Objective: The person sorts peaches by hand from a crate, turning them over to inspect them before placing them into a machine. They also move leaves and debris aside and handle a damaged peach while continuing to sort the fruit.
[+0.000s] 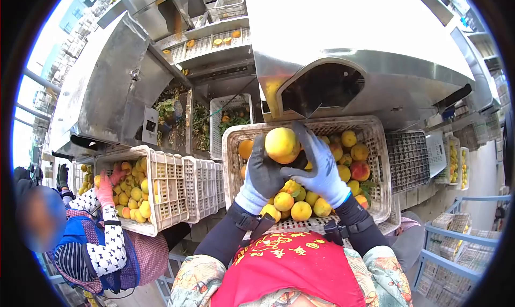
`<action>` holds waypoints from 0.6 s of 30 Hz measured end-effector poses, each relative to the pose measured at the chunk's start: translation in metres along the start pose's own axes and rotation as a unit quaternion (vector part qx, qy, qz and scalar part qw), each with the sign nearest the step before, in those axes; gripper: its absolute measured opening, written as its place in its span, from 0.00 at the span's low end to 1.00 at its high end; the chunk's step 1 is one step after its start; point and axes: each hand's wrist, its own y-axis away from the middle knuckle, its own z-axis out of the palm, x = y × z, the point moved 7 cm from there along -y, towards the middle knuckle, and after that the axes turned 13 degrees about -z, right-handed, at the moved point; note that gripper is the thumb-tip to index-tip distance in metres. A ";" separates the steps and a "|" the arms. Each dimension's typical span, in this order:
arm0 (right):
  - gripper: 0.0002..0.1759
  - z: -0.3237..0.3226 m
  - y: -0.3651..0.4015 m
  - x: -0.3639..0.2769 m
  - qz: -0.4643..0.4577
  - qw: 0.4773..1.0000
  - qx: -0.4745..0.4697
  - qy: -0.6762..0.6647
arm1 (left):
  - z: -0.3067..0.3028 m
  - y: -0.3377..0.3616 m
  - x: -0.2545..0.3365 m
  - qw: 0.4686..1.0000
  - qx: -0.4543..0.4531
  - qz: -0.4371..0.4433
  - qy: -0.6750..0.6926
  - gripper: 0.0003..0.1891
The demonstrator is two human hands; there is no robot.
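Currently the yellow fruit is held between both gloved hands, above the full crate and just below the machine's dark chute. The left hand cups it from below-left with curled fingers; the right hand wraps its right side, equally near.

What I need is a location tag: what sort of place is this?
Likely a fruit-processing plant: white slatted plastic crates of round yellow fruit, large stainless-steel hooded machines, and a metal conveyor carrying fruit pieces.
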 end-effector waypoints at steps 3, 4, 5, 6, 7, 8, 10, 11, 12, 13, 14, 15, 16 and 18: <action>0.54 0.011 0.014 0.000 0.027 0.993 0.003 0.116 | 0.001 -0.006 -0.005 0.996 0.039 -0.020 -0.075 0.32; 0.54 0.010 0.013 0.000 0.024 0.993 0.005 0.117 | 0.006 -0.004 -0.005 0.996 0.036 -0.019 -0.077 0.32; 0.54 0.006 0.011 0.003 0.042 0.997 0.021 0.061 | 0.018 -0.001 -0.008 0.996 0.023 -0.029 -0.086 0.30; 0.55 0.003 0.011 0.006 0.060 0.998 0.036 0.006 | 0.026 0.001 -0.011 0.995 0.009 -0.038 -0.095 0.28; 0.55 0.001 0.010 0.008 0.069 0.995 0.053 -0.043 | 0.021 0.002 -0.007 0.987 0.064 -0.032 -0.141 0.29; 0.55 -0.004 0.008 0.005 0.066 0.996 0.052 -0.040 | 0.027 0.002 -0.005 0.988 0.060 -0.031 -0.141 0.29; 0.54 -0.016 -0.002 -0.010 0.039 0.999 0.020 0.010 | 0.033 0.005 0.016 0.946 0.154 0.030 -0.285 0.28; 0.54 -0.022 -0.006 -0.015 0.042 0.997 0.047 0.036 | 0.026 0.002 0.031 0.898 0.177 0.045 -0.401 0.27; 0.54 -0.019 -0.005 -0.013 0.040 0.997 0.045 0.038 | 0.034 0.002 0.039 0.899 0.175 0.047 -0.399 0.27; 0.54 -0.013 -0.002 -0.006 0.055 0.997 0.050 0.003 | 0.043 0.003 0.041 0.841 0.203 0.004 -0.502 0.27; 0.54 -0.010 0.001 -0.001 0.070 0.995 0.055 -0.031 | 0.046 0.002 0.040 0.768 0.227 -0.040 -0.598 0.28; 0.54 -0.008 0.000 0.004 0.082 0.996 0.041 -0.021 | 0.050 -0.005 0.045 0.756 0.218 0.077 -0.613 0.29; 0.54 -0.006 -0.003 0.004 0.078 0.996 0.040 -0.016 | 0.051 -0.008 0.043 0.757 0.213 0.082 -0.612 0.29; 0.58 -0.016 -0.005 0.002 0.092 0.978 0.109 0.149 | 0.050 -0.005 0.051 0.798 0.257 0.158 -0.522 0.29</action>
